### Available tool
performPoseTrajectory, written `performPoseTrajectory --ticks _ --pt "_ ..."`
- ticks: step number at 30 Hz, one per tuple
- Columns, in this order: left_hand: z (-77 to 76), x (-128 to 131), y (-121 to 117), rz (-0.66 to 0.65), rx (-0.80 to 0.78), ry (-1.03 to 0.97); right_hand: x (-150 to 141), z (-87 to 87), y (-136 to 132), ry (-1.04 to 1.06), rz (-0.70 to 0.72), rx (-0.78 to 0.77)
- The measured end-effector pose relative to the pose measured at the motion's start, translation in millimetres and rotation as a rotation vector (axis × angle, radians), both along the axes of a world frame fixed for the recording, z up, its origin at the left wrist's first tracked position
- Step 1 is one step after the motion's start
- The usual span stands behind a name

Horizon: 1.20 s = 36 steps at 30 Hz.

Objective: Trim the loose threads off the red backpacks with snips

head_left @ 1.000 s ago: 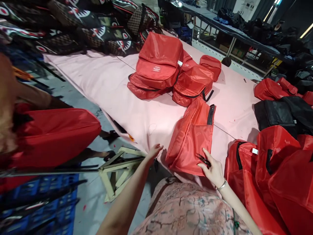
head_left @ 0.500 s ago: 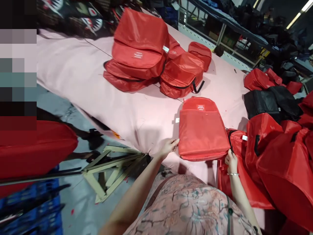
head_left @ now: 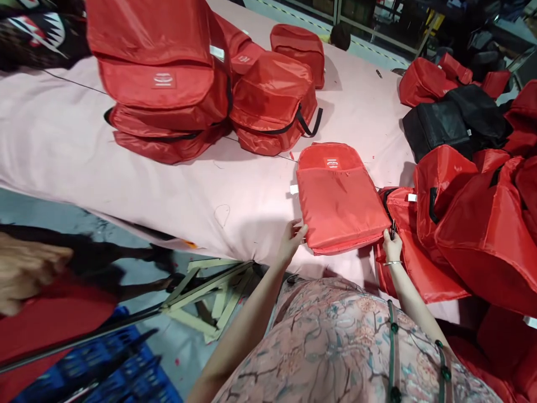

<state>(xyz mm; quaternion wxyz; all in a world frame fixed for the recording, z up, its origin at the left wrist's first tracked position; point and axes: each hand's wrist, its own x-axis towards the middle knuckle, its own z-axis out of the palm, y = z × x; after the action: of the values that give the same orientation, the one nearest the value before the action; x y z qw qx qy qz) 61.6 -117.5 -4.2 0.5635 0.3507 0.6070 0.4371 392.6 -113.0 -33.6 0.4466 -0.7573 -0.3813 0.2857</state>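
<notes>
A flat red backpack (head_left: 342, 204) with a small white-printed label near its top lies on the pink-covered table in front of me. My left hand (head_left: 292, 239) is at its lower left corner, fingers spread and holding nothing. By the lower right corner, my right hand (head_left: 392, 246), with a bracelet at the wrist, is closed. A small dark tool (head_left: 393, 229) sticks up from its fingers; its exact kind is too small to tell. A white tag (head_left: 293, 189) juts from the backpack's left side.
Stacked red backpacks (head_left: 159, 112) stand at the back left, with another red backpack (head_left: 274, 103) beside them. Red bags (head_left: 486, 235) and black bags (head_left: 440, 120) crowd the right. Another person's hand (head_left: 29, 268) rests over red fabric at left, above a blue crate (head_left: 121, 358).
The view has shifted, bringing the stacked bags nearer. My left fingers have loosened from the backpack's corner. The dark tool now shows in my right hand. Another person's hand has appeared at left.
</notes>
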Motion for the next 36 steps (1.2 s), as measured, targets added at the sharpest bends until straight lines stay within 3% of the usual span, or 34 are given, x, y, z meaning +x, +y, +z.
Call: performPoseTrajectory --ticks 4,8,12,15,19,22,26,30,33,36 --pt "-1.2 9 -13 -0.123 0.162 0.171 -4 0.7 13 0.002 -0.035 -0.008" --pt "-1.9 27 -2 0.044 0.089 0.436 -15 11.5 42 -0.043 0.024 -0.006" --pt "0.8 36 19 0.107 0.046 0.516 -45 27.0 60 -0.118 -0.135 0.070" --pt "1.6 31 24 0.036 0.087 0.503 -77 32.9 46 -0.061 -0.196 0.094" --pt "0.8 24 18 -0.050 0.191 0.422 -123 28.0 5 0.188 0.086 0.029" --pt "0.6 28 15 -0.044 0.197 0.489 -148 20.3 -15 0.355 0.231 -0.056" --pt "-5.0 42 11 0.046 0.194 0.618 -163 9.4 -14 0.347 0.210 -0.122" --pt "-13.7 54 8 0.135 0.146 0.619 -168 0.9 -6 0.354 0.146 -0.136" --pt "-10.1 51 4 0.066 0.132 0.605 -170 -2.4 -6 0.457 0.126 -0.119" --pt "3.3 41 0 0.026 0.271 0.779 -168 -3.9 -8 0.600 0.116 -0.096"
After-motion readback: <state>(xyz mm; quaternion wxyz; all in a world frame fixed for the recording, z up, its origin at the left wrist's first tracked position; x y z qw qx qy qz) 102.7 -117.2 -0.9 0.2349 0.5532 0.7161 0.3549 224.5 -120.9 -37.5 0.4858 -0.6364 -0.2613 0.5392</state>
